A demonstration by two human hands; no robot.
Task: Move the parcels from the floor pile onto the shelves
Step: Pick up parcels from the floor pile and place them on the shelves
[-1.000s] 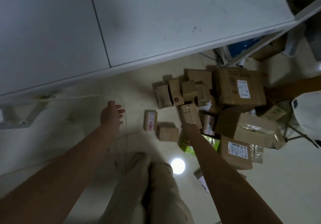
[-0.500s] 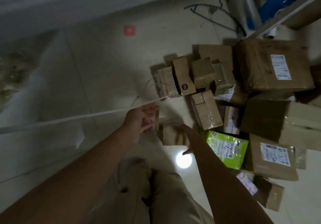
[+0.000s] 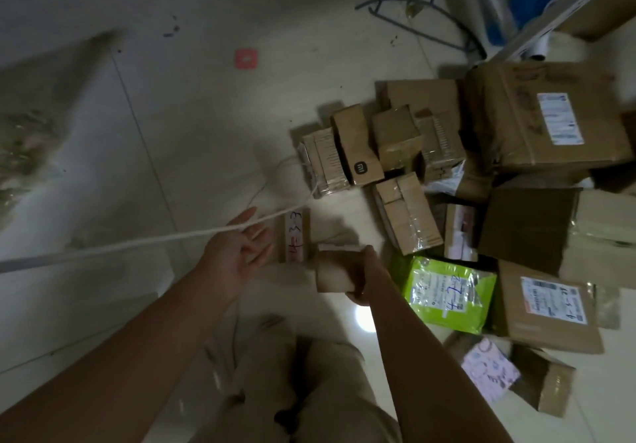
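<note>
A pile of brown cardboard parcels (image 3: 537,119) covers the floor at the right, with a green plastic mailer (image 3: 447,291) at its near edge. My right hand (image 3: 364,277) is closed around a small brown box (image 3: 332,270), lifted just off the floor. My left hand (image 3: 241,250) is open, fingers spread, beside a small box with a pink handwritten label (image 3: 296,234) that lies on the floor. Whether the fingers touch that box is unclear. No shelf surface shows clearly.
A white cord (image 3: 120,246) runs from the left edge across my left hand toward the pile. A wire hanger (image 3: 423,9) lies at the top by a metal shelf frame (image 3: 564,5). A red square (image 3: 246,58) marks the floor tile. My trouser legs (image 3: 303,380) fill the bottom.
The view dropped from the shelf top to the floor. My right hand closed on the small brown box and raised it; my left hand reached the labelled box.
</note>
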